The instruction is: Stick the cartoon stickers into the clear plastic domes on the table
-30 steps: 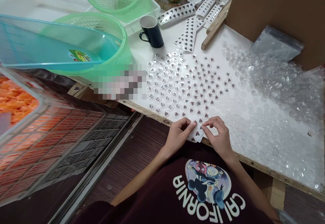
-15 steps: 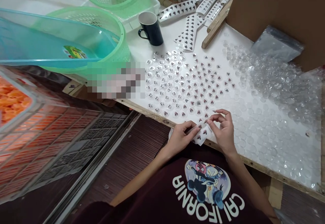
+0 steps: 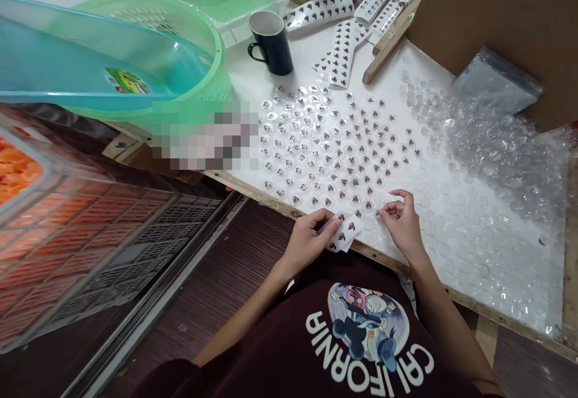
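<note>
My left hand (image 3: pixel 311 236) is closed on a small sheet of stickers (image 3: pixel 347 233) at the table's front edge, thumb on top. The white sheet carries dark and reddish printed figures. To its right, my right hand (image 3: pixel 401 217) pinches a small sticker (image 3: pixel 379 212) between thumb and forefinger, just above the table. Beyond both hands lie many clear round discs with stickers on them (image 3: pixel 342 195), in loose rows. Plain clear discs (image 3: pixel 445 229) without stickers spread to the right of my right hand.
A dark mug (image 3: pixel 273 46) stands behind the discs, beside green baskets (image 3: pixel 217 64) and a blue tub (image 3: pixel 149 73). More sticker sheets (image 3: pixel 342 55) lie near a wooden strip (image 3: pixel 383 58). Clear discs heap (image 3: pixel 506 145) at right. A crate (image 3: pixel 135 229) with orange pieces stands left.
My hands have moved apart. The left drew the sticker sheet slightly left and down; the right moved a little right, away from the sheet, with a sticker at its fingertips.
</note>
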{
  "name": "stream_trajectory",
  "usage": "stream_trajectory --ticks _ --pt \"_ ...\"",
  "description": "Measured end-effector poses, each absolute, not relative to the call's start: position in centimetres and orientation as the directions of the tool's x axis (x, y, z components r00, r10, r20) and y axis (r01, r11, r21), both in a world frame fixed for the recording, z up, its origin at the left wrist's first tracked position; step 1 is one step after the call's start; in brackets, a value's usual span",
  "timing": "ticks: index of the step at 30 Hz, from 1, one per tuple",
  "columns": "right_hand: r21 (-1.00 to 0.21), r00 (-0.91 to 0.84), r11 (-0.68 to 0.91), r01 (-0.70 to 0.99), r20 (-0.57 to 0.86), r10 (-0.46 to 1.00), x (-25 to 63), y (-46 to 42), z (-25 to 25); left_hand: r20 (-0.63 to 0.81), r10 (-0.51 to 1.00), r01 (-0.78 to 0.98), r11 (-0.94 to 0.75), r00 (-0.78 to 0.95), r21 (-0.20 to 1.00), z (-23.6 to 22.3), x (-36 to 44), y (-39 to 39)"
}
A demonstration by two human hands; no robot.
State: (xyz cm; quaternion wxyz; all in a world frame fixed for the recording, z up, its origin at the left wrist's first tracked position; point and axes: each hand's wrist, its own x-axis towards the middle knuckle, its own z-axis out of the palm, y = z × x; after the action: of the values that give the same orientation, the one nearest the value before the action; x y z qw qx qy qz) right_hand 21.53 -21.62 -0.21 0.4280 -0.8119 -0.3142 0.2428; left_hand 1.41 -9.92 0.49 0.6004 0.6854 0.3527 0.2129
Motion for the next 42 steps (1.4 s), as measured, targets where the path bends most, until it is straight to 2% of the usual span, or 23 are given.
stream_trajectory --ticks 4,8,11,14,19,24,26,31,33,38,42 --pt "-0.763 0.665 -0.461 0.454 -0.055 0.745 21.3 -21.1 -0.5 -0.137 0.735 0.224 -0.020 0.664 0.974 0.5 1.5 -10.0" --pt "-0.614 0.642 -0.488 0.620 0.040 0.765 20.6 -20.8 -0.7 -0.139 0.737 0.227 -0.020 0.661 0.974 0.6 1.5 -9.9" --pt "-0.531 0.637 -0.509 0.678 0.077 0.767 20.2 -20.7 -0.6 -0.136 0.737 0.230 -0.026 0.662 0.973 0.7 1.5 -9.9" --pt "-0.500 0.647 -0.527 0.687 0.090 0.757 20.3 -20.7 -0.6 -0.128 0.736 0.228 -0.037 0.665 0.973 0.7 1.5 -9.8" --pt "-0.555 0.662 -0.514 0.654 0.091 0.744 21.0 -21.0 0.0 -0.123 0.735 0.226 -0.042 0.667 0.973 0.7 1.5 -9.8" --pt "-0.646 0.700 -0.445 0.621 0.200 0.686 20.5 -21.8 1.4 -0.120 0.734 0.218 -0.038 0.668 0.975 0.7 1.5 -9.8" --pt "-0.690 0.700 -0.410 0.596 0.198 0.686 20.2 -22.1 1.8 -0.121 0.732 0.216 -0.037 0.671 0.976 0.7 1.5 -9.7" --pt "-0.788 0.703 -0.381 0.484 0.091 0.706 19.8 -22.5 1.8 -0.125 0.731 0.219 -0.035 0.670 0.975 0.6 1.5 -9.7" --pt "-0.795 0.693 -0.390 0.465 0.053 0.719 19.9 -22.6 1.6 -0.124 0.733 0.218 -0.034 0.669 0.975 0.7 1.5 -9.6" --pt "-0.808 0.642 -0.471 0.355 -0.155 0.750 19.7 -22.8 0.9 -0.127 0.730 0.224 -0.036 0.671 0.974 0.7 1.6 -9.6" --pt "-0.773 0.622 -0.502 0.389 -0.181 0.762 19.3 -22.5 0.2 -0.123 0.730 0.217 -0.035 0.673 0.976 0.6 1.6 -9.6"
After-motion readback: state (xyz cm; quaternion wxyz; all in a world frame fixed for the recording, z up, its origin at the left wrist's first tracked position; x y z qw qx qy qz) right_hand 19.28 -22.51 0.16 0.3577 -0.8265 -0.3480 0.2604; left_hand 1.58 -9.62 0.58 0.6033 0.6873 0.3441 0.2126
